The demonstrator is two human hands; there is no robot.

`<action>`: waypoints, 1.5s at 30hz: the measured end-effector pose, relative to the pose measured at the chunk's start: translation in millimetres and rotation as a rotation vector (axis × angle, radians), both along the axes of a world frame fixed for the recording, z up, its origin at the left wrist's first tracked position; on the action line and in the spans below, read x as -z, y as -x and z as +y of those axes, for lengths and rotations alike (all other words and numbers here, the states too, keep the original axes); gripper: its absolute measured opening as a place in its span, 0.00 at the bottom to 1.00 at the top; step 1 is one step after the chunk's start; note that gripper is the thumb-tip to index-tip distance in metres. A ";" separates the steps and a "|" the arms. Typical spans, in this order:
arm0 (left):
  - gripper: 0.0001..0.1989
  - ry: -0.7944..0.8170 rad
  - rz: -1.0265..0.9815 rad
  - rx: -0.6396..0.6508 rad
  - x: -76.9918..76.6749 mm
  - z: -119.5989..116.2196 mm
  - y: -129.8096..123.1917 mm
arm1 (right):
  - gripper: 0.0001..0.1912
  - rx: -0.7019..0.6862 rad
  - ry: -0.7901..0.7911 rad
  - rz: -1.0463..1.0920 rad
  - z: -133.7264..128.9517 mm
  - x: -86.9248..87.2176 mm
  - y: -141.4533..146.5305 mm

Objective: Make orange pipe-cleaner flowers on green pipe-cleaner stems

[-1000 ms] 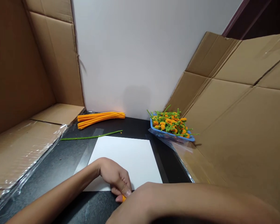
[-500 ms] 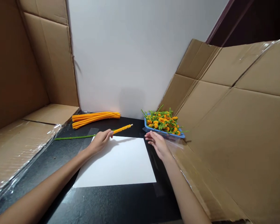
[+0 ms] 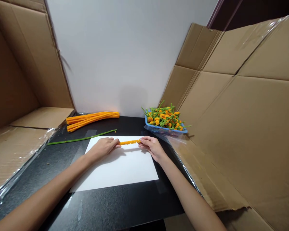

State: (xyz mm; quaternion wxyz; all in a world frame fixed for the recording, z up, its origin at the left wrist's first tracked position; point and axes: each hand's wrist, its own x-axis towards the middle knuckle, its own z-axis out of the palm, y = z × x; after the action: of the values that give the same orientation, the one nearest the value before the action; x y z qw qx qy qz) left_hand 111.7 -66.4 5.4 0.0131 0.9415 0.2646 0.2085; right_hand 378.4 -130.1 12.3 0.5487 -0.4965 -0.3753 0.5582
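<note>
From the head camera, the person's left hand [image 3: 102, 148] and right hand [image 3: 151, 148] reached in from the lower corners and met over the far part of a white paper sheet [image 3: 118, 166]. Between them lay an orange pipe-cleaner rod [image 3: 130, 142], straight and roughly level across the view, close to the sheet's far edge. Whether it touched the paper, I could not tell.

The grip was closed at both ends: the left fingertips [image 3: 117, 146] pinched one end of the rod, and the right fingertips [image 3: 141, 143] pinched the other. Neither hand held anything else.

The sheet lay on a black bench [image 3: 110, 202], towards the middle. Beyond its far left corner, a single green pipe cleaner [image 3: 82, 139] lay along the bench, and behind that, against the far edge, rested a bundle of orange pipe cleaners [image 3: 91, 119]. Towards the far right corner, just beyond the right hand, stood a blue plastic basket [image 3: 166, 130] heaped with orange-and-green pipe-cleaner flowers [image 3: 162, 116]. A white wall [image 3: 120, 54] rose behind the bench. Cardboard sheets stood along the left side [image 3: 21, 70] and the right side [image 3: 236, 134], and clear plastic film [image 3: 175, 141] ran along the bench's right edge.
</note>
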 end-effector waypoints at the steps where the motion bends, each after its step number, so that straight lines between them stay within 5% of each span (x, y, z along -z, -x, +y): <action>1: 0.20 -0.011 0.033 0.001 0.8 0.3 0.0 | 0.16 0.012 0.011 0.002 -0.2 0.1 -0.4; 8: 0.10 -0.137 -0.030 -0.032 3.9 3.7 2.7 | 0.08 0.066 0.070 0.043 -0.2 -3.2 -4.6; 20: 0.11 -0.442 0.003 0.017 -4.1 2.1 4.4 | 0.03 0.069 0.141 0.106 1.0 -2.4 -11.5; 32: 0.10 -0.600 -0.049 0.019 -6.2 -1.4 0.8 | 0.07 0.128 0.217 0.121 -1.7 -9.5 -6.8; 40: 0.09 -0.619 -0.108 -0.024 -9.1 -6.0 -0.6 | 0.05 0.120 0.207 0.109 -1.9 -9.4 -7.4; 45: 0.11 -0.461 -0.106 -0.052 -2.2 -3.9 0.1 | 0.04 0.064 0.140 0.052 -2.9 -7.0 -7.9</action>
State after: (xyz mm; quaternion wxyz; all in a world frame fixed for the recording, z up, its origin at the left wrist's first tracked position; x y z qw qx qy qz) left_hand 111.7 -70.3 7.6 -0.1937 0.9002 0.2331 0.3126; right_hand 386.2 -132.9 19.4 0.5396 -0.5307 -0.3049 0.5781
